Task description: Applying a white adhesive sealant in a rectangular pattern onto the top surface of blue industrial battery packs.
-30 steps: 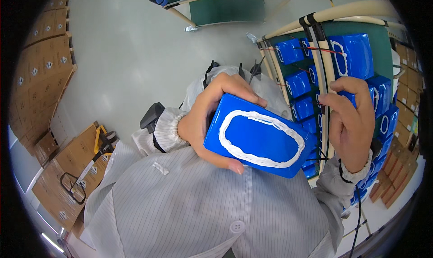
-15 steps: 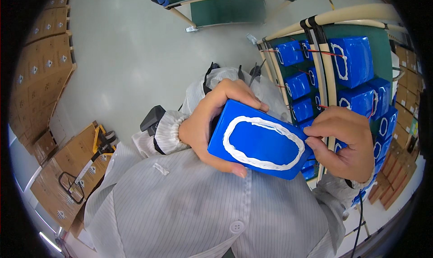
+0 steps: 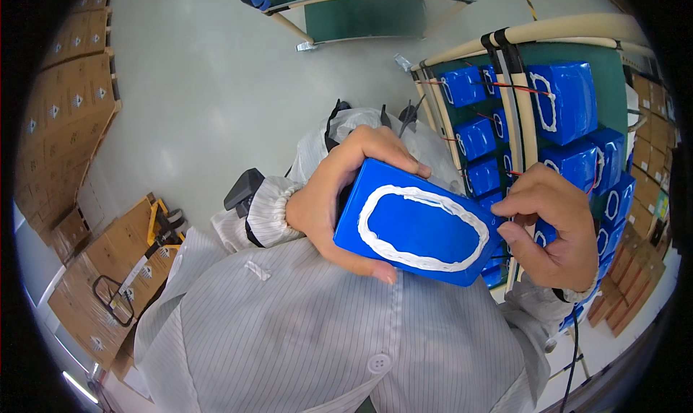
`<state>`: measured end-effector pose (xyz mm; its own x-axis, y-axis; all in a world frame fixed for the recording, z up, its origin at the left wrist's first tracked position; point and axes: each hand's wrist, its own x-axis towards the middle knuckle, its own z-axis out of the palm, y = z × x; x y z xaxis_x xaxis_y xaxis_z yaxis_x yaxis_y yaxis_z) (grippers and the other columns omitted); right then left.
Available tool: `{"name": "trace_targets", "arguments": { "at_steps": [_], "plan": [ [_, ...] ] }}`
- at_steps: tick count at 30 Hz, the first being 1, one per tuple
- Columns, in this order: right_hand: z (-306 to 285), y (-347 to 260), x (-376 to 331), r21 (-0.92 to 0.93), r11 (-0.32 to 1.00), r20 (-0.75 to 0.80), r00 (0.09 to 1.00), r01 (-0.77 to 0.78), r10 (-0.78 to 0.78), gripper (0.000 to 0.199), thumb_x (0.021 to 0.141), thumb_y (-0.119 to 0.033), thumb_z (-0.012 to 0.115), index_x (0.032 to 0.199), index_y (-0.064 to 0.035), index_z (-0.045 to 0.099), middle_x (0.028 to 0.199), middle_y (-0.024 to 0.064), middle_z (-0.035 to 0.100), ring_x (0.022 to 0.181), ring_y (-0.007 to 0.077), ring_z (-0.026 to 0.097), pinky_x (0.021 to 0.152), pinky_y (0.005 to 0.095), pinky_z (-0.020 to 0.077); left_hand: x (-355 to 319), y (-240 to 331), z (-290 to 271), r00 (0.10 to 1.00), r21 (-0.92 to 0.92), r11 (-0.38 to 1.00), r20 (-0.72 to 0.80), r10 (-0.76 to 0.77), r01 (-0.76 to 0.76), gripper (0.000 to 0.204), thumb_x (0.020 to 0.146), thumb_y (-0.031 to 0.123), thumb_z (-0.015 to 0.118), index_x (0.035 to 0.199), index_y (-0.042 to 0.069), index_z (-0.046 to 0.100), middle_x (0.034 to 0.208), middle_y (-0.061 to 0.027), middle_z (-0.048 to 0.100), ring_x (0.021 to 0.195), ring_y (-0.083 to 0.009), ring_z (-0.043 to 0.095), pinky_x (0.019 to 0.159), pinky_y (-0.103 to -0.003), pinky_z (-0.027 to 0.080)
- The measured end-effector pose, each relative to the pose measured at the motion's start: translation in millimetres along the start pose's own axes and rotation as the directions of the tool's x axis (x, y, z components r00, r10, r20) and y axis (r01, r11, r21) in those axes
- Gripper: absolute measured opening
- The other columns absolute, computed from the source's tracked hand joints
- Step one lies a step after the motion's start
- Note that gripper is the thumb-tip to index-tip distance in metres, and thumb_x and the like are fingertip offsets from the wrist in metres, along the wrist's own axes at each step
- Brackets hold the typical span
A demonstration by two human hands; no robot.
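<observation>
A blue film-wrapped battery pack (image 3: 422, 227) is held in front of my chest, slightly tilted. On its upper face runs a thick oval bead of white adhesive (image 3: 462, 212). My left hand (image 3: 336, 203) grips the pack's left end, fingers over the far side and thumb along the near side. At the right end, my right hand (image 3: 552, 229) is curled, with thumb and forefinger tips close together by the pack's edge. Whatever may be between those fingertips is too small to make out.
On my right, a pipe-framed rack (image 3: 523, 117) holds several similar blue packs (image 3: 563, 102) with white ovals and red and black wires. Another green-topped bench (image 3: 364, 19) stands ahead. Stacked cartons (image 3: 68, 117) and a yellow pallet jack (image 3: 162, 229) are at left.
My right hand has shifted slightly, its thumb and forefinger staying near the pack's right edge. The left hand and pack have hardly moved.
</observation>
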<state>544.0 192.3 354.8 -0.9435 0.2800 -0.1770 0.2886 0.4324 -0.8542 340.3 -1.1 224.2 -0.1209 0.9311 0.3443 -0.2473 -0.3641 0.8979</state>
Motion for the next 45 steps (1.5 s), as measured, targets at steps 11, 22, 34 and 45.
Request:
{"name": "trace_targets", "arguments": {
  "at_steps": [11,22,34,45],
  "plan": [
    [-0.8,2.3,3.4,-0.032,0.999,0.057,0.998,0.010,-0.008,0.016,0.073,0.008,0.073,0.085,-0.0008,0.067,0.080,0.0111,0.064,0.062,0.0196,0.062,0.052,0.0285,0.0465,7.5,4.8,-5.8,0.997,0.114,0.993,0.082,0.004,-0.014,0.110,0.052,0.041,0.102,0.135,-0.003,0.045,0.121,-0.0232,0.061,0.113,-0.0305,0.064,0.099,-0.039,0.052],
    [-4.0,6.6,-4.3,-0.019,1.000,-0.072,0.997,-0.019,0.018,0.017,0.074,0.009,0.072,0.088,-0.0009,0.069,0.080,0.0093,0.064,0.063,0.0157,0.061,0.054,0.0253,0.0467,7.3,4.1,-2.8,0.997,0.103,0.994,0.070,0.014,-0.021,0.108,0.054,0.042,0.102,0.134,-0.004,0.045,0.122,-0.0237,0.061,0.112,-0.0297,0.063,0.099,-0.038,0.052],
    [-1.9,2.1,-1.4,-0.022,0.999,0.031,0.999,-0.027,0.028,0.016,0.075,0.007,0.075,0.088,-0.0004,0.070,0.079,0.0084,0.065,0.061,0.0145,0.062,0.052,0.0251,0.0465,8.0,3.5,-1.6,0.997,0.133,0.991,0.078,0.018,-0.028,0.110,0.052,0.044,0.102,0.134,-0.004,0.046,0.120,-0.0238,0.062,0.111,-0.0300,0.064,0.098,-0.038,0.052],
    [2.1,10.4,-3.9,0.056,0.998,0.008,1.000,-0.013,0.013,0.014,0.074,0.007,0.073,0.086,-0.0003,0.069,0.077,0.0068,0.063,0.058,0.0116,0.056,0.051,0.0239,0.0404,6.2,4.7,-0.4,0.996,0.127,0.992,0.088,0.002,-0.013,0.110,0.052,0.043,0.103,0.134,-0.003,0.045,0.122,-0.0228,0.062,0.111,-0.0286,0.064,0.098,-0.037,0.051]
  ]
}}
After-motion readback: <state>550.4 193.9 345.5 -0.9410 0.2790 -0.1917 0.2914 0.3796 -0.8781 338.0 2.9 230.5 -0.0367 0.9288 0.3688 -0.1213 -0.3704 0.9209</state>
